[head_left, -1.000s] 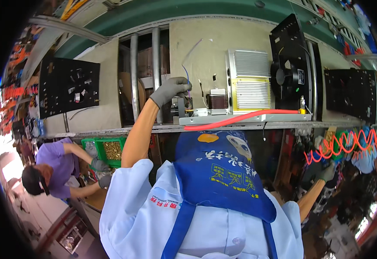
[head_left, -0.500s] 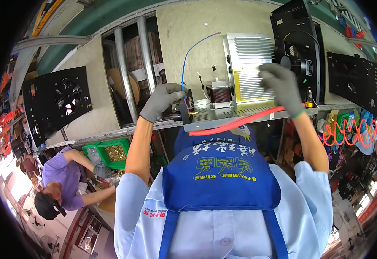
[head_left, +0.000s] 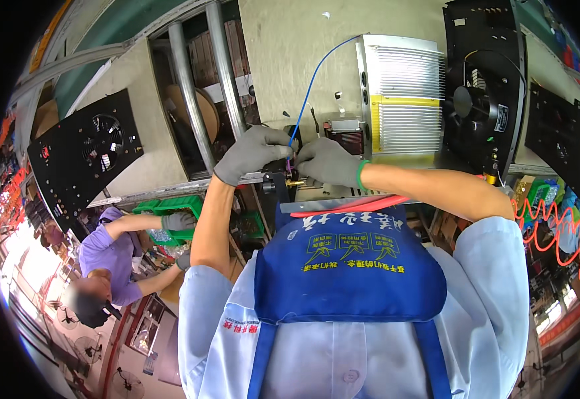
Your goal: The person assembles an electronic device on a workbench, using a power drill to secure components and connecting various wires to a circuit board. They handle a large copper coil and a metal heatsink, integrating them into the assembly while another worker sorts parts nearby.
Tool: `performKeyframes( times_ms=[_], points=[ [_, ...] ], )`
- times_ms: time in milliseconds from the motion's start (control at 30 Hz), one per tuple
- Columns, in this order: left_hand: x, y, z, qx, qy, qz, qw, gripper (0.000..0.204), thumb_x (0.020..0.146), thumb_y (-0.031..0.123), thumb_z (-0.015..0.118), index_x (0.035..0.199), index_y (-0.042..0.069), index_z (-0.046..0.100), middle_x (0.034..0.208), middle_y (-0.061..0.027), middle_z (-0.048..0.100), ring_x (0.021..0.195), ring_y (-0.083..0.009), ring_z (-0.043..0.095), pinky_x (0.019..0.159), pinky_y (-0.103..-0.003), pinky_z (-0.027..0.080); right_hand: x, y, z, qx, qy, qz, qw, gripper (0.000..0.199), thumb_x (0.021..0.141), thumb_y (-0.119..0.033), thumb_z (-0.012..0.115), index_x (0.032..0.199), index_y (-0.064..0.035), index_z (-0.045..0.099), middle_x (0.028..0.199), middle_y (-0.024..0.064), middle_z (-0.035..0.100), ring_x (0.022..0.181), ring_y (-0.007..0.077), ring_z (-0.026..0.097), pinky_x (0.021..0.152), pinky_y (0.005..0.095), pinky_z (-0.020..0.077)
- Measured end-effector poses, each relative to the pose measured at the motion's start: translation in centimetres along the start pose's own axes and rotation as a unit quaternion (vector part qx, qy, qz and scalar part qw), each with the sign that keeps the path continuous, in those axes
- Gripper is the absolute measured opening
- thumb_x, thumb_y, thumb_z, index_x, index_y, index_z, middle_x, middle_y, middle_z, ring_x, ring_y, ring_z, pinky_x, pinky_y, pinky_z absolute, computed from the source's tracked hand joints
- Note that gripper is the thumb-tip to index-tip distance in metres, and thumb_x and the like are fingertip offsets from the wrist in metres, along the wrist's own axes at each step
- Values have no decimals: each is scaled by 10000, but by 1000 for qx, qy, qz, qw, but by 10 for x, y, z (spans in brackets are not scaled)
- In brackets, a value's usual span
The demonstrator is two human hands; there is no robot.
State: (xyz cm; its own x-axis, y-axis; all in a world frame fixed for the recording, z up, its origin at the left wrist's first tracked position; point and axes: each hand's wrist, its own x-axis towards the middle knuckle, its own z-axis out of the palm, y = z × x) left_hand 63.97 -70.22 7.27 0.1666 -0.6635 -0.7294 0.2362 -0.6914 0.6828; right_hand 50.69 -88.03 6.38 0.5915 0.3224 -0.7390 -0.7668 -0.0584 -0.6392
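A silver finned metal box (head_left: 403,100) with a yellow strip stands on the workbench (head_left: 283,60). Just beside it on the right is a black panel with a round fan (head_left: 482,100). Another black fan panel (head_left: 80,156) leans at the left. A red strip (head_left: 363,205) lies along the bench edge. Lower left, a co-worker in a purple shirt (head_left: 107,256) reaches into a green crate (head_left: 170,209). Red coiled hose (head_left: 562,239) hangs at the right.

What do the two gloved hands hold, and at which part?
The left hand and right hand pinch the blue wire at its lower end.
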Motion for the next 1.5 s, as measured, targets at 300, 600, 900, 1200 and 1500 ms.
performKeyframes(
  times_ms=[300, 600, 900, 1200, 1500],
  points=[
    [1, 8, -2, 29, -2, 6, 1000, 201, 862, 113, 673, 999, -16, 742, 874, -85, 729, 821, -139, 636, 801, -312, 506, 5, -7, 8, 32, -14, 65, 997, 225, 841, -135, 614, 902, 36, 747, 752, 152, 722, 659, 249, 730, 669, 373, 590],
    [-6, -5, 2, 14, 35, 22, 999, 217, 889, 117, 675, 1036, -28, 742, 948, -106, 716, 883, -154, 652, 827, -315, 515, 10, 11, 21, -41, 0, -43, 998, 257, 831, -158, 613, 949, 20, 755, 879, 219, 722, 828, 297, 730, 775, 407, 578],
    [-9, -27, 16, -54, 92, 94, 990, 259, 885, 153, 672, 1053, -30, 744, 964, -116, 735, 917, -171, 670, 854, -319, 519, 2, -1, 16, 170, -63, 70, 981, 309, 911, -16, 646, 1166, 157, 631, 1096, 192, 661, 935, 232, 683, 794, 333, 641],
    [-2, -42, 19, -79, 99, 107, 986, 290, 881, 180, 674, 1048, -50, 734, 947, -115, 736, 879, -173, 669, 817, -324, 524, -2, -4, 20, 114, -46, 93, 988, 282, 976, -104, 605, 1206, 54, 648, 995, 115, 694, 815, 172, 690, 721, 303, 609],
    [-7, -57, 26, -74, 150, 148, 975, 298, 855, 168, 678, 1035, -64, 731, 929, -117, 731, 863, -173, 676, 819, -298, 532, -13, -23, 32, 139, -86, 76, 984, 231, 1026, -172, 563, 1185, -17, 627, 884, 44, 688, 692, 88, 631, 576, 226, 497]
  ],
)
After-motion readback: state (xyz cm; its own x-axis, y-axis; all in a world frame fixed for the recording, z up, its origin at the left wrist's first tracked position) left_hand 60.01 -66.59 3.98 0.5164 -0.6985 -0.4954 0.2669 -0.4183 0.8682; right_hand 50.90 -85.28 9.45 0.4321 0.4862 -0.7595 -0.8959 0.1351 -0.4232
